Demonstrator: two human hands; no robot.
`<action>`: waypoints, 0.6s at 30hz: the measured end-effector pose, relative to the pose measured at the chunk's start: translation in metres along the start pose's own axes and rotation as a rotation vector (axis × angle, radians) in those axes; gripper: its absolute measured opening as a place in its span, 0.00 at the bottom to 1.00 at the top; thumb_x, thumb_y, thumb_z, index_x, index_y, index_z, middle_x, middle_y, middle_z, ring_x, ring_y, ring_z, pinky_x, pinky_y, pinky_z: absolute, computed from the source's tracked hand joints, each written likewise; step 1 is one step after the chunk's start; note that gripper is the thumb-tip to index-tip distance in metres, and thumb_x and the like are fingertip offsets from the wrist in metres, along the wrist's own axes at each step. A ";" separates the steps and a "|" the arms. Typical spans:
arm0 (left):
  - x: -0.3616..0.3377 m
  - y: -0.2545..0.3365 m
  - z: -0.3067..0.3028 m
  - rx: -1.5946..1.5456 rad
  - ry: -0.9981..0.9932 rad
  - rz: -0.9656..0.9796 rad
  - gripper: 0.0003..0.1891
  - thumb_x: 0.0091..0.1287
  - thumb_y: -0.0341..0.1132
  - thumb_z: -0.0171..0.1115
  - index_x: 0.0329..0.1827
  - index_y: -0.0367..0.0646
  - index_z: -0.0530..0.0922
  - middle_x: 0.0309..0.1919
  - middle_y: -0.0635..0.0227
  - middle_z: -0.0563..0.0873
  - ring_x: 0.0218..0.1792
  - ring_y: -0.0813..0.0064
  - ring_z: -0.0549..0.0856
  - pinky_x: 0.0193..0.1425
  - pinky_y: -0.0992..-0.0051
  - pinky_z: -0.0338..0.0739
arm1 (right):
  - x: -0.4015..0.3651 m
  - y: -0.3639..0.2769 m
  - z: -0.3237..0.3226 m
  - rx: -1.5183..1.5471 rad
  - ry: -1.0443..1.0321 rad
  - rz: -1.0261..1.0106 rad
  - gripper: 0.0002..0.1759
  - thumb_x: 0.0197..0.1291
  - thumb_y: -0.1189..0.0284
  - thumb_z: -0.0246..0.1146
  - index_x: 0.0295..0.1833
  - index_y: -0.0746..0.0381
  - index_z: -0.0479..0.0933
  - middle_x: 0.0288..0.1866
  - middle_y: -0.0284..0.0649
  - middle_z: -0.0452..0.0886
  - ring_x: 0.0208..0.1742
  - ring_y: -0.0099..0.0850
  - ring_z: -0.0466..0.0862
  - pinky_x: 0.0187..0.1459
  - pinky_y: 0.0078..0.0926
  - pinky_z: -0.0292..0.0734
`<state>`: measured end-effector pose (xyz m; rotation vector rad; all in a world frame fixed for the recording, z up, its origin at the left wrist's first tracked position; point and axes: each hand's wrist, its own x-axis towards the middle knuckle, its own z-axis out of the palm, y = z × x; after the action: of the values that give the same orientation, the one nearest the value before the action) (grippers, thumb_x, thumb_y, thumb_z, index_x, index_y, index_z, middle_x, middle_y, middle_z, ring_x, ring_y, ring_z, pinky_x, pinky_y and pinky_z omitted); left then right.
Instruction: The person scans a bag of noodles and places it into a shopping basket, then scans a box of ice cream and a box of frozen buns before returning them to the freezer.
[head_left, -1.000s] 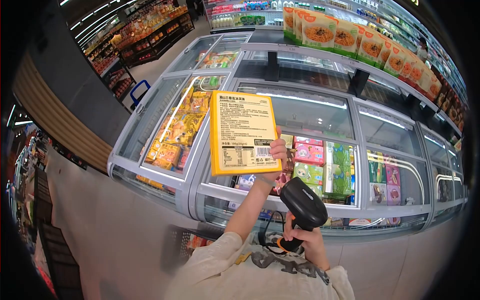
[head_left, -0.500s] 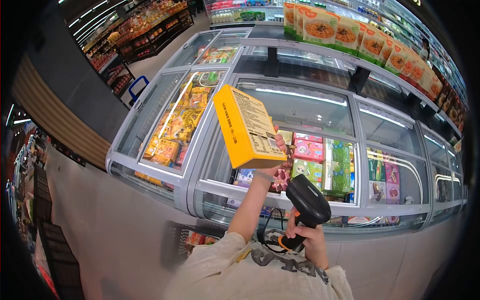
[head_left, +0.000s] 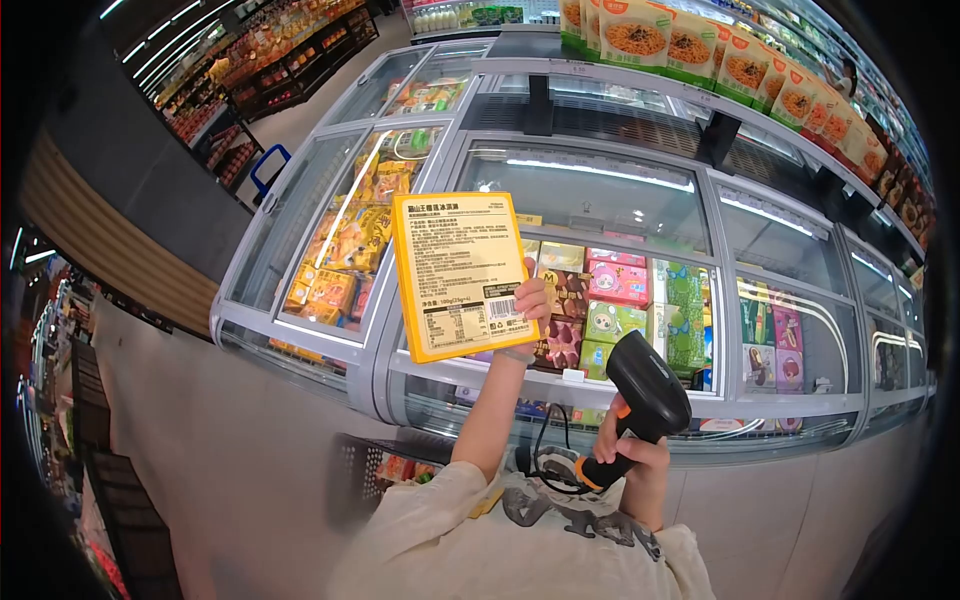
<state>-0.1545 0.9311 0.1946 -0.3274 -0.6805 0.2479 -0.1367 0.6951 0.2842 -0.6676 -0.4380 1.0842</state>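
My left hand [head_left: 528, 305] grips a yellow ice cream box [head_left: 455, 250] by its lower right edge. The printed back panel, with a barcode near the fingers, faces me. In my right hand [head_left: 630, 455] is a black barcode scanner [head_left: 650, 390] with orange trim, held by its handle. Its head points up and to the left, lower than the box and to the right of it, apart from it. Behind both hands lies a chest freezer with colourful ice cream boxes [head_left: 615, 280] inside.
Yellow frozen packs [head_left: 365, 235] fill the freezer section at the left. Noodle packages [head_left: 690, 50] stand on the shelf above the freezers. A dark basket [head_left: 365, 470] holding packets is by my left side. A blue handle [head_left: 268, 170] shows beyond the freezer.
The ice cream box has turned from a tilted view of its side to show its back flat to me, shifting left and slightly down. The scanner has moved a little right.
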 end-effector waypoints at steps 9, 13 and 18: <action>0.003 -0.018 0.016 0.312 0.034 -0.092 0.24 0.61 0.47 0.49 0.53 0.37 0.66 0.40 0.61 0.67 0.39 0.73 0.66 0.34 0.71 0.70 | 0.005 0.002 0.019 -0.202 0.041 0.218 0.27 0.35 0.79 0.58 0.48 0.69 0.65 0.20 0.41 0.69 0.21 0.28 0.70 0.27 0.23 0.67; -0.001 -0.024 0.024 0.441 0.116 -0.029 0.23 0.58 0.46 0.54 0.49 0.36 0.69 0.58 0.54 0.58 0.48 0.70 0.66 0.33 0.72 0.73 | 0.007 0.001 0.023 -0.232 0.028 0.287 0.24 0.39 0.80 0.56 0.48 0.68 0.65 0.23 0.38 0.70 0.24 0.25 0.71 0.30 0.22 0.66; -0.002 -0.022 0.025 0.480 0.121 -0.048 0.22 0.58 0.44 0.55 0.49 0.37 0.69 0.64 0.54 0.52 0.53 0.69 0.65 0.32 0.74 0.74 | 0.009 0.005 0.017 -0.209 0.015 0.309 0.22 0.40 0.80 0.56 0.47 0.67 0.66 0.23 0.38 0.70 0.24 0.25 0.70 0.30 0.23 0.66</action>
<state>-0.1695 0.9159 0.2201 0.1326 -0.4897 0.3340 -0.1468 0.7099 0.2937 -0.9503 -0.4485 1.3343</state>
